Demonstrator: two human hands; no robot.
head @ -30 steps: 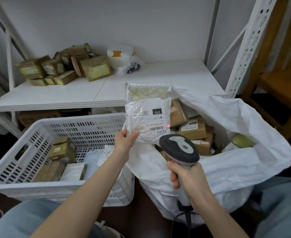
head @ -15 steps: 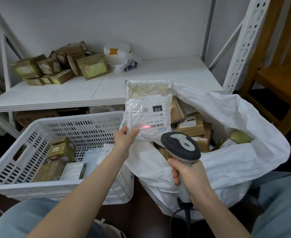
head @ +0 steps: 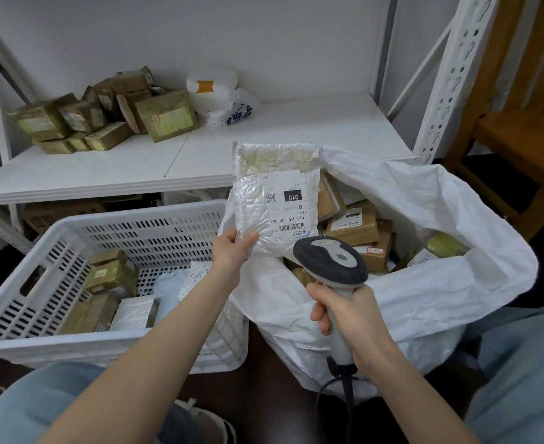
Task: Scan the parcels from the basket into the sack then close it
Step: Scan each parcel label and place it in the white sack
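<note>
My left hand (head: 232,248) pinches the lower left corner of a white bubble-mailer parcel (head: 264,187) and holds it upright over the near rim of the white sack (head: 456,283), label facing me. My right hand (head: 350,318) grips the handle of a grey barcode scanner (head: 330,262), whose head points at the parcel's barcode from just below. The sack stands open on the right with several brown boxes (head: 354,227) inside. A white slotted basket (head: 71,342) on the left holds several parcels (head: 110,277).
A white shelf (head: 200,155) behind carries a pile of brown boxes (head: 104,113) and a white bag (head: 216,94). A white rack post (head: 450,78) stands at right, with a wooden chair (head: 527,129) beyond. The scanner cable (head: 325,395) hangs between my knees.
The red scan light that showed on the label half a second ago is gone. Parcel and scanner have stayed almost in place.
</note>
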